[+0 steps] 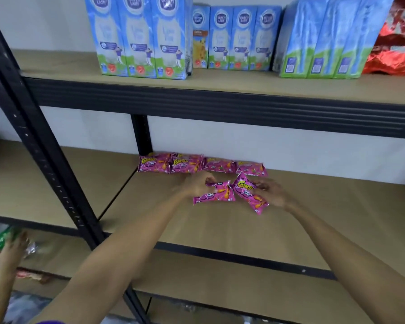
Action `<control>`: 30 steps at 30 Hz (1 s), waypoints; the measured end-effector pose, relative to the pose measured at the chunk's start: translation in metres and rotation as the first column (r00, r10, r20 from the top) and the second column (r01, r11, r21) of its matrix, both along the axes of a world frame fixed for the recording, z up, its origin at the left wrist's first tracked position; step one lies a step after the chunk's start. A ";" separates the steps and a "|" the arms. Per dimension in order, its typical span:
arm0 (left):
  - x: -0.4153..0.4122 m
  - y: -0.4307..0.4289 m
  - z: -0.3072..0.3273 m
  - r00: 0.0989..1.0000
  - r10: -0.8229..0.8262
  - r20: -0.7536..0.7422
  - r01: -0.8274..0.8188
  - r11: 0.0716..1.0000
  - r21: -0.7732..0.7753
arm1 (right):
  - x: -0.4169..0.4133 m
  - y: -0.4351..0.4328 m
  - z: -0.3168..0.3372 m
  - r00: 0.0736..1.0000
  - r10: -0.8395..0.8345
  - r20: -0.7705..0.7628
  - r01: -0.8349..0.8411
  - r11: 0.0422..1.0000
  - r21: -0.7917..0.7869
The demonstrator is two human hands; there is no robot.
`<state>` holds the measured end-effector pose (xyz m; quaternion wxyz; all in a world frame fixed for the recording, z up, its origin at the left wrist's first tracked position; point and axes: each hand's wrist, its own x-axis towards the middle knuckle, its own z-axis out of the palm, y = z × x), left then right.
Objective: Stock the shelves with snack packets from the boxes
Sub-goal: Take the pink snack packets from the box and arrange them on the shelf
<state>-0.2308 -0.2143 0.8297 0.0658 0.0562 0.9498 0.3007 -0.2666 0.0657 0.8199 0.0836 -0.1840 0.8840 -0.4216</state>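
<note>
Both my arms reach onto the middle shelf (220,225). My left hand (197,184) grips the left end of a pink snack packet (216,194). A second pink packet (250,195), joined to the first at the crimped seam, is pinched by my right hand (272,191) and tilts down to the right. Along the back wall of the same shelf lies a row of several pink packets (201,165), side by side.
The upper shelf (220,86) carries blue milk cartons (138,38), wrapped carton packs (325,40) and a red foil bag (398,38). A black upright post (45,155) stands at the left. At lower left another person's hand (9,251) touches a green bottle (0,237).
</note>
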 end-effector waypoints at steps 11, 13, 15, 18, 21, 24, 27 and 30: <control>-0.081 -0.002 0.005 0.987 -0.028 -0.158 0.004 0.989 -0.150 | -0.057 -0.005 0.008 0.989 -0.128 -0.076 0.143 0.955 0.260; -0.093 0.000 0.000 0.984 -0.036 -0.175 -0.001 0.979 -0.206 | -0.065 -0.005 0.012 0.989 -0.126 -0.078 0.143 0.948 0.285; -0.102 0.002 -0.006 0.979 -0.053 -0.196 -0.001 0.963 -0.269 | -0.071 -0.007 0.015 0.989 -0.121 -0.088 0.144 0.934 0.328; -0.110 0.006 -0.012 0.973 -0.071 -0.222 0.002 0.956 -0.295 | -0.080 -0.010 0.015 0.990 -0.099 -0.097 0.128 0.921 0.369; -0.119 0.009 -0.014 0.971 -0.087 -0.223 0.005 0.940 -0.342 | -0.089 -0.011 0.009 0.992 -0.079 -0.100 0.112 0.913 0.392; -0.126 0.011 -0.017 0.965 -0.093 -0.244 -0.007 0.925 -0.380 | -0.096 -0.011 0.004 0.993 -0.075 -0.093 0.107 0.904 0.415; -0.129 0.013 -0.021 0.963 -0.068 -0.259 -0.033 0.929 -0.368 | -0.101 -0.014 0.005 0.995 -0.037 -0.094 0.076 0.887 0.455; -0.133 0.015 -0.028 0.962 -0.079 -0.263 -0.034 0.917 -0.398 | -0.106 -0.016 0.005 0.993 -0.014 -0.117 0.067 0.885 0.460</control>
